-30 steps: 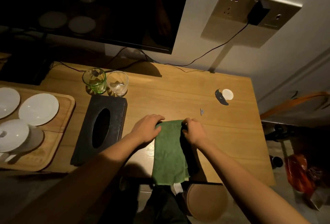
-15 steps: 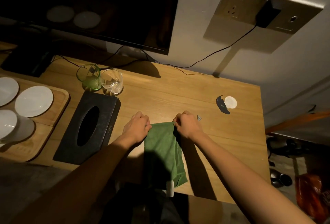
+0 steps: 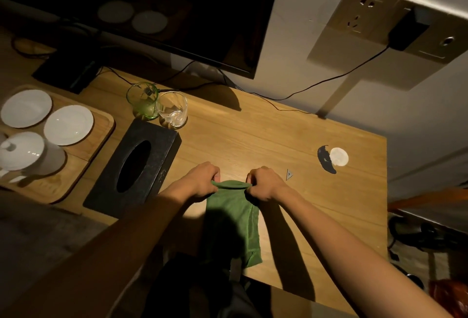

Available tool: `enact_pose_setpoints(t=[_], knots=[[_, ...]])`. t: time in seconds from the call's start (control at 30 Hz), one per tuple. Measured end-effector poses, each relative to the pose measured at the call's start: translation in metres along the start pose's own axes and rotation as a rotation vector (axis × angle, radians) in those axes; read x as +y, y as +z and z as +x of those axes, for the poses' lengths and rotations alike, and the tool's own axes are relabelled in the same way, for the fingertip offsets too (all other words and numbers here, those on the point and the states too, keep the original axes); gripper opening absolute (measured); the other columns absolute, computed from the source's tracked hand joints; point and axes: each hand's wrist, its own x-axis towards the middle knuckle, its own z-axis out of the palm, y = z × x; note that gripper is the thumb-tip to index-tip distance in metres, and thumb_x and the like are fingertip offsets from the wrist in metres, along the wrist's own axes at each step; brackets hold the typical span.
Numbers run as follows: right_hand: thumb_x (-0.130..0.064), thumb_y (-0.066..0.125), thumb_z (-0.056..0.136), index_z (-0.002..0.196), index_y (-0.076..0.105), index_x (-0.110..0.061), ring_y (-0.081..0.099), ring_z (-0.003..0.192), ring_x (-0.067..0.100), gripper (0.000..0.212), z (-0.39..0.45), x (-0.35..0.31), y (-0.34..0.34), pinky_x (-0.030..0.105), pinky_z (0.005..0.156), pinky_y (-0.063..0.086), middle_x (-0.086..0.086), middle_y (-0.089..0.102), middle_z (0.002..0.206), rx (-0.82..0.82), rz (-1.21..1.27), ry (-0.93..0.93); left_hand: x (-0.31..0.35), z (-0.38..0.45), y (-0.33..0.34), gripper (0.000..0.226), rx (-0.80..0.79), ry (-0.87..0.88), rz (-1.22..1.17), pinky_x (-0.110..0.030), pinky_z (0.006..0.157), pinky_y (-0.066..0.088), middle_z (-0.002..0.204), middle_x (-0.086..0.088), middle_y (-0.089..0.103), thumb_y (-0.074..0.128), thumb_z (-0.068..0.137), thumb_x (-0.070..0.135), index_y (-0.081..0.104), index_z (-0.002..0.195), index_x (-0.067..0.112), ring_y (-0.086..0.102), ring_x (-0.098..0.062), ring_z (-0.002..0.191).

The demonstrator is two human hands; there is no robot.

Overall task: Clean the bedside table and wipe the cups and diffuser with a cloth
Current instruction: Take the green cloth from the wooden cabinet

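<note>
A soft green terry cloth (image 3: 234, 219) lies folded into a long strip on the pale, straight-grained wooden table (image 3: 266, 140), its far edge lifted and stretched taut between two hands. The left hand (image 3: 202, 183) pinches the left corner with curled fingers; the right hand (image 3: 263, 182) pinches the right corner the same way. The cloth's near end hangs toward the table's front edge, its nap faintly ribbed.

Just left of the cloth sits a matte black rectangular tissue box (image 3: 134, 168) with an oval slot. Beyond the box, touching each other, stand a green-tinted glass cup (image 3: 143, 101) and a clear glass tumbler (image 3: 172, 110), both smooth and round. Further left of the box, a light wooden tray (image 3: 83, 165) with rounded corners carries glossy white round saucers (image 3: 68, 125) and a white ceramic mug (image 3: 27, 154). Well right of the cloth lie a small white disc (image 3: 338, 157), a dark curved scrap (image 3: 325, 160) touching it, and a tiny grey triangle (image 3: 289, 174).
</note>
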Motion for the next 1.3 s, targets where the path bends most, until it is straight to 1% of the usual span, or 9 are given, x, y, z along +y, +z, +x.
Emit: enact_pose_setpoints(t=[0.17, 0.27, 0.43, 0.63, 0.77, 0.87, 1.07, 1.17, 1.3], knots=[[-0.023, 0.072, 0.079, 0.079, 0.062, -0.018, 0.06, 0.071, 0.012, 0.011, -0.012, -0.008, -0.038, 0.023, 0.058, 0.044, -0.006, 0.066, 0.077, -0.042, 0.186, -0.113, -0.008, -0.031, -0.021, 0.016, 0.07, 0.021, -0.314, -0.027, 0.07, 0.041, 0.086, 0.004, 0.059, 0.075, 0.085, 0.017, 0.06, 0.088, 0.019, 0.056, -0.015, 0.083], [-0.02, 0.072, 0.08, 0.075, 0.059, -0.017, 0.055, 0.067, 0.013, 0.014, -0.02, -0.034, -0.063, 0.029, 0.06, 0.043, -0.002, 0.062, 0.074, -0.069, 0.177, -0.215, -0.014, -0.058, -0.042, 0.016, 0.172, -0.003, -0.416, -0.025, 0.063, 0.04, 0.078, 0.006, 0.061, 0.077, 0.084, 0.02, 0.061, 0.087, 0.021, 0.057, -0.009, 0.074], [-0.01, 0.069, 0.084, 0.075, 0.054, -0.015, 0.058, 0.073, 0.018, 0.018, -0.03, -0.095, -0.098, 0.038, 0.065, 0.051, 0.005, 0.058, 0.076, -0.072, 0.129, -0.36, -0.031, -0.112, -0.086, 0.017, 0.34, 0.009, -0.523, -0.02, 0.075, 0.051, 0.066, 0.016, 0.069, 0.079, 0.082, 0.018, 0.074, 0.097, 0.023, 0.066, 0.002, 0.077], [-0.014, 0.069, 0.086, 0.09, 0.064, -0.001, 0.062, 0.097, 0.024, 0.015, -0.059, -0.204, -0.128, 0.041, 0.084, 0.058, 0.011, 0.066, 0.099, 0.052, -0.045, -0.557, -0.07, -0.203, -0.134, 0.024, 0.611, 0.038, -0.586, -0.033, 0.084, 0.059, 0.09, 0.008, 0.077, 0.08, 0.08, 0.017, 0.079, 0.104, 0.021, 0.071, -0.005, 0.088], [-0.011, 0.07, 0.085, 0.07, 0.058, -0.012, 0.061, 0.079, 0.016, 0.019, -0.086, -0.282, -0.131, 0.033, 0.075, 0.054, 0.002, 0.063, 0.079, 0.158, -0.042, -0.693, -0.103, -0.278, -0.148, 0.021, 0.8, 0.017, -0.591, -0.04, 0.076, 0.06, 0.084, 0.002, 0.077, 0.08, 0.08, 0.018, 0.08, 0.101, 0.021, 0.071, -0.016, 0.079], [-0.011, 0.072, 0.084, 0.072, 0.059, -0.014, 0.061, 0.072, 0.015, 0.018, -0.109, -0.343, -0.112, 0.035, 0.073, 0.052, 0.004, 0.065, 0.075, 0.185, -0.036, -0.816, -0.134, -0.347, -0.147, 0.021, 0.944, -0.025, -0.61, -0.043, 0.076, 0.058, 0.084, -0.005, 0.077, 0.081, 0.079, 0.014, 0.081, 0.098, 0.022, 0.071, -0.024, 0.079], [-0.017, 0.074, 0.079, 0.078, 0.067, -0.019, 0.069, 0.078, 0.015, 0.007, -0.163, -0.459, -0.03, 0.026, 0.069, 0.056, -0.007, 0.071, 0.078, 0.154, -0.018, -1.036, -0.197, -0.494, -0.113, 0.025, 1.137, -0.168, -0.642, -0.038, 0.082, 0.059, 0.09, 0.003, 0.078, 0.081, 0.079, 0.015, 0.079, 0.104, 0.021, 0.072, -0.013, 0.087], [-0.016, 0.077, 0.079, 0.076, 0.07, -0.023, 0.069, 0.075, 0.007, 0.011, -0.193, -0.519, 0.025, 0.022, 0.068, 0.054, -0.012, 0.072, 0.076, 0.082, -0.035, -1.104, -0.23, -0.571, -0.078, 0.024, 1.223, -0.234, -0.63, -0.042, 0.093, 0.056, 0.096, 0.002, 0.077, 0.077, 0.083, 0.013, 0.078, 0.107, 0.017, 0.071, -0.013, 0.096], [-0.015, 0.077, 0.081, 0.083, 0.075, -0.025, 0.07, 0.079, 0.004, 0.011, -0.239, -0.593, 0.109, 0.02, 0.07, 0.052, -0.009, 0.075, 0.082, -0.073, -0.071, -1.236, -0.268, -0.67, -0.011, 0.023, 1.341, -0.385, -0.629, -0.045, 0.092, 0.057, 0.099, -0.001, 0.077, 0.074, 0.086, 0.012, 0.077, 0.108, 0.016, 0.071, -0.015, 0.096]])
